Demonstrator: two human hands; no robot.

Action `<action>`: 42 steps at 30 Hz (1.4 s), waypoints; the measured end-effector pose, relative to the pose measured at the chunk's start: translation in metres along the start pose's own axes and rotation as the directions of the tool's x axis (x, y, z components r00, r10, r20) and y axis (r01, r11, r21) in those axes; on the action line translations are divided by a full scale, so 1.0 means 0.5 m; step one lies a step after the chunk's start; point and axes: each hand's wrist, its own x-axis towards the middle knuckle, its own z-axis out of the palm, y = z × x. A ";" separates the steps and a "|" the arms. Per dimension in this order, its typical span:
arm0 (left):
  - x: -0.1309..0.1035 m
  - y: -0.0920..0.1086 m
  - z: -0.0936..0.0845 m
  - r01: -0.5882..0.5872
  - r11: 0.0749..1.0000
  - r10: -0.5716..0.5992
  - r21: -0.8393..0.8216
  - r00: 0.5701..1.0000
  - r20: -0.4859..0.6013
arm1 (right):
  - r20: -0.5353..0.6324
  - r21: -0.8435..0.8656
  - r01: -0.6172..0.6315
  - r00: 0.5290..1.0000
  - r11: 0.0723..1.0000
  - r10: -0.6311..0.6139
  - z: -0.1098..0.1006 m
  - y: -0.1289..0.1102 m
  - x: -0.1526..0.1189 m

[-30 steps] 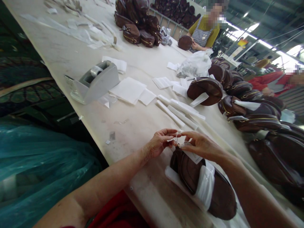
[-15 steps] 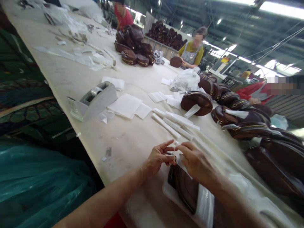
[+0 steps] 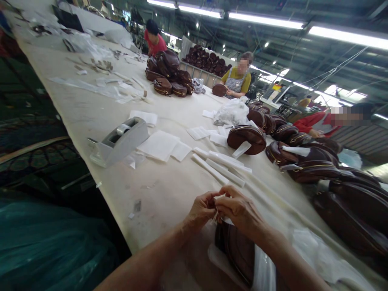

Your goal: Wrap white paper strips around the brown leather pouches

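My left hand (image 3: 201, 210) and my right hand (image 3: 238, 206) meet fingertip to fingertip at the near part of the table. Both are closed in a pinch on a thin white string (image 3: 215, 217), whose loose strands show below the fingers. Most of the string is hidden by the fingers. Just under my hands a dark brown leather bag (image 3: 239, 246) with a zipper lies on the table, partly wrapped in white paper (image 3: 264, 264). My right forearm passes over the wrapping's right side.
A grey tape dispenser (image 3: 121, 139) stands left of centre beside white paper sheets (image 3: 160, 144). Folded white strips (image 3: 224, 161) lie beyond my hands. Brown bags (image 3: 315, 163) line the right side, with another pile (image 3: 168, 72) farther back. Co-workers (image 3: 238, 81) are across the table.
My hands have come together; the string stretched upright between them is now mostly covered by pinched fingers. The left fingers, spread before, have closed. The camera view has tilted up slightly.
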 end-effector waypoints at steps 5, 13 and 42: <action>0.003 -0.002 -0.010 -0.020 0.999 0.023 0.038 0.997 -0.078 | -0.076 0.085 0.006 0.997 0.996 0.001 0.014 0.014 0.000; 0.007 -0.009 -0.017 0.017 0.997 -0.008 0.069 0.992 -0.128 | -0.426 -0.228 0.039 0.894 0.973 -0.135 0.056 0.043 -0.038; 0.025 0.081 -0.080 -0.318 0.902 0.139 -0.292 0.854 -0.501 | -0.316 -0.096 -0.136 0.943 0.986 0.099 0.058 0.068 -0.077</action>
